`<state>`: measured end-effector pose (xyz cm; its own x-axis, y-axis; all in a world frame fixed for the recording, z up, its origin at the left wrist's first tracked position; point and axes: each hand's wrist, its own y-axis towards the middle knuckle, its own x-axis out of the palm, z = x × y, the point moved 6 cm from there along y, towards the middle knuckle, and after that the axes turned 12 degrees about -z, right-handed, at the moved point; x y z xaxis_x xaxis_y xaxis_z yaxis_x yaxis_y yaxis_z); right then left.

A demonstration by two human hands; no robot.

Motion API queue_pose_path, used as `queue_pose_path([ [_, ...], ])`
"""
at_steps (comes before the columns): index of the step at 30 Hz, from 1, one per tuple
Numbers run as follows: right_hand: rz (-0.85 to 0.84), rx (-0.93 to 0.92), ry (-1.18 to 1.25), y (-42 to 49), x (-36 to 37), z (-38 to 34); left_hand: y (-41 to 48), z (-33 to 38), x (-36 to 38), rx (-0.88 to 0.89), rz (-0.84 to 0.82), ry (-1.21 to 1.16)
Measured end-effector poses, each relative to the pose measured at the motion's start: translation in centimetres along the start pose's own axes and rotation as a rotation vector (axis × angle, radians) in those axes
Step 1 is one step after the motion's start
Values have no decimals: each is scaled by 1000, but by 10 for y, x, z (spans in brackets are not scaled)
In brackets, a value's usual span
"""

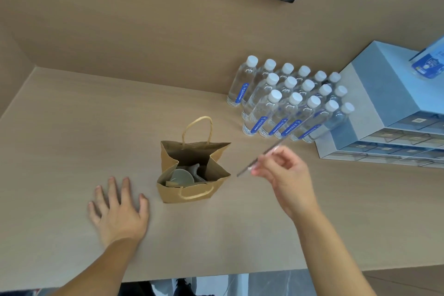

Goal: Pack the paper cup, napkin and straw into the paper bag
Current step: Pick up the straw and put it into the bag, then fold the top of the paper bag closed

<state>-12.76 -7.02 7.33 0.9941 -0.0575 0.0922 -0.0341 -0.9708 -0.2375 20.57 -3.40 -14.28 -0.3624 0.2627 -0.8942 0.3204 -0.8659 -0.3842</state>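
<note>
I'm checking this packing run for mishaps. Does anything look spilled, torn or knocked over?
Nothing stands out. The paper bag stands upright and open with the paper cup inside, the water bottles stand in neat rows, and the right hand holds the straw beside the bag.

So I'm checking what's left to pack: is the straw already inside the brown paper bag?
No, the thin straw is pinched in the right hand, above the table to the right of the open brown paper bag.
</note>
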Motion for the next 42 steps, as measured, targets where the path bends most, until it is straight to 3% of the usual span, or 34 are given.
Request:
queue_pose_path([
  [3,-137,-258,-42,-12,44,-72,-1,0,-2,-1,-4,0],
  [5,-181,-333,-162,-15,67,-90,-1,1,-3,-5,-6,8],
  [12,-203,-312,-662,-1,98,-63,0,-1,-3,-14,-13,13],
  [18,-176,-353,-885,3,100,-49,-2,-1,-3,9,-14,-2],
  [24,-135,-394,-880,-2,96,-49,-2,-1,-2,12,-3,8],
  [28,-74,-325,-785,-5,84,-43,-3,-1,-4,20,-15,-13],
  [34,31,-131,-646,-13,35,-3,2,-4,-22,31,-219,-222],
  [37,-75,-38,-670,-12,30,18,-12,14,-72,210,-234,-644],
  [40,-298,-7,-690,-10,54,30,-44,54,-126,463,-150,-753],
  [42,-401,-16,-653,-7,72,37,-60,80,-141,562,-206,-762],
])
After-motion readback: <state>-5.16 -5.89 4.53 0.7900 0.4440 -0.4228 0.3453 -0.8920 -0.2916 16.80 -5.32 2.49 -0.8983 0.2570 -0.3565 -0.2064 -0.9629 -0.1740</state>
